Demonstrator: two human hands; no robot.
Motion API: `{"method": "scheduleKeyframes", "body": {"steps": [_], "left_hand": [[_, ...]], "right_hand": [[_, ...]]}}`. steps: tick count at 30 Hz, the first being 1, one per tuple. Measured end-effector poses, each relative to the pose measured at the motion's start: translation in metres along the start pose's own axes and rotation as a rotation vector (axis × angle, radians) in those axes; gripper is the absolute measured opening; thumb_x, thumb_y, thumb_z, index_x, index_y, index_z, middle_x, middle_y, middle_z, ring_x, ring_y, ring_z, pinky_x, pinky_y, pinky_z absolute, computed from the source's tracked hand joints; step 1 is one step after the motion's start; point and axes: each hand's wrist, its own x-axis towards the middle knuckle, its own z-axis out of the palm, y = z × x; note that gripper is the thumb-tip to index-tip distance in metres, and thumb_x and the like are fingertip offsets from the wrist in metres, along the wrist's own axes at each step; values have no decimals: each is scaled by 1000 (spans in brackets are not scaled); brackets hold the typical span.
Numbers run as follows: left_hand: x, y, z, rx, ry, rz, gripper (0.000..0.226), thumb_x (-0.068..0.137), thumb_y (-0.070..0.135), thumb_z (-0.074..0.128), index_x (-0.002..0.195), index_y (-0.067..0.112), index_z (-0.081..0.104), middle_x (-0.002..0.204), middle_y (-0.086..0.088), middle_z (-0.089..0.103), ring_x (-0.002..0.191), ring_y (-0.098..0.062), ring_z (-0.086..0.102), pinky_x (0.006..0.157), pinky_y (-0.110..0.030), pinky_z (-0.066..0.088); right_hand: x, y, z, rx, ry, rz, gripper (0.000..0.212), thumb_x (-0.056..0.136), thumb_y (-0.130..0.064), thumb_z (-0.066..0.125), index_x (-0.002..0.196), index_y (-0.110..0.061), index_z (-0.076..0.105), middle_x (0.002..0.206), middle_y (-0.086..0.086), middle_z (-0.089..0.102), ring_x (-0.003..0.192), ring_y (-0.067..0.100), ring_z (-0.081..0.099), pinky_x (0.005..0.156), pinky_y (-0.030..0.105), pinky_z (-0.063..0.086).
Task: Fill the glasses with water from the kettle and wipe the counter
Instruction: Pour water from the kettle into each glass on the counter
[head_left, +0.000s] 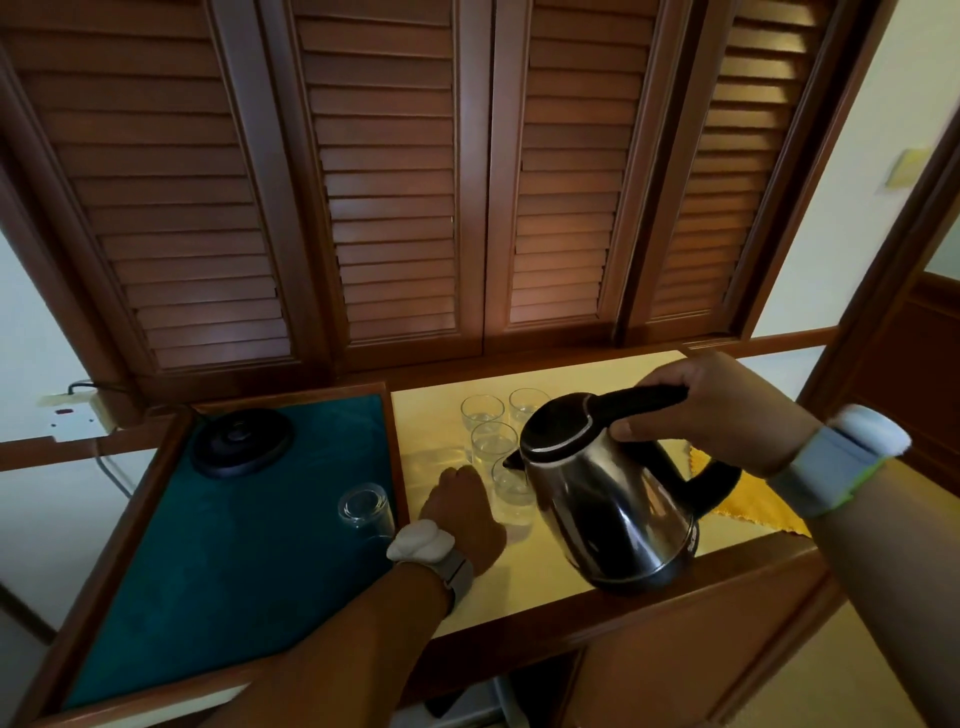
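Note:
My right hand (722, 410) grips the black handle of the steel kettle (608, 499), which hangs tilted above the cream counter (550, 566) with its spout at the nearest glass (511, 491). Behind that glass stand three more clear glasses: one in the middle (493, 441), two at the back (482, 410) (527, 405). My left hand (462, 512) lies on the counter just left of the nearest glass; whether it touches or holds the glass is hidden. A yellow cloth (753, 506) lies behind the kettle on the right.
The black kettle base (241, 441) sits on a green-lined tray (234, 561) at the left, its cord running to a wall socket (78, 413). One more glass (363, 506) stands on the tray's right side. Brown louvered shutters (395, 182) rise behind the counter.

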Motion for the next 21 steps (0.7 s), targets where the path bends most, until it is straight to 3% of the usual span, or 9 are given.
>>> {"method": "scheduleKeyframes", "body": {"steps": [3,5,7,10,12,13,15,18,21], "left_hand": [[-8,-15,-39,87,85,122,45,82,32,63,125,23,51,127,0,50,115,-22,50,91,-34,47],[-12,-32,-62,203,114,151,47,78,35,65,123,30,51,125,4,48,116,-22,43,92,-37,44],[-15,-51,-76,331,92,85,60,70,46,68,125,34,48,130,4,43,122,-25,35,94,-42,38],[-18,-79,-89,364,-130,-86,94,59,59,78,141,37,37,144,-3,32,133,-34,28,98,-49,39],[-13,-90,-92,291,-297,-121,104,58,52,86,146,35,32,145,-9,34,131,-39,40,97,-48,48],[-12,-94,-93,237,-329,-114,98,59,46,88,142,34,37,142,-10,42,123,-38,51,94,-46,52],[-16,-98,-93,172,-286,-63,67,63,33,88,118,33,50,126,-5,60,108,-30,63,85,-38,55],[-22,-101,-95,168,-147,-23,40,67,27,85,84,30,48,108,1,68,98,-25,67,71,-30,50],[-25,-105,-104,144,-111,-34,46,64,36,85,93,31,50,100,0,67,89,-26,66,70,-34,54]], "right_hand": [[-11,-8,8,143,-38,-5,19,74,-36,86,88,-24,79,69,1,70,55,3,58,59,24,42],[-16,-16,18,227,-58,-23,30,67,-44,86,88,-23,80,71,14,65,57,14,55,56,29,42],[-16,-21,32,317,-57,-21,44,58,-51,83,89,-21,80,65,10,60,57,17,52,55,31,41],[-13,-28,57,386,-50,-16,32,66,-39,86,88,-17,79,59,1,55,54,16,49,52,28,41],[-11,-33,72,418,-44,-13,25,73,-31,86,89,-14,78,58,0,55,52,15,49,49,26,41],[-9,-36,79,432,-44,-16,24,75,-30,86,89,-13,77,58,0,55,51,14,49,48,24,41],[-6,-42,90,457,-44,-21,22,76,-28,86,87,-12,77,58,1,55,50,14,49,47,22,41],[-2,-48,100,443,-23,-45,21,76,-28,86,84,-11,76,56,-2,54,48,11,50,48,22,41],[-2,-48,98,451,-13,-53,21,77,-27,86,84,-10,76,53,-4,53,47,12,48,48,25,41]]}}
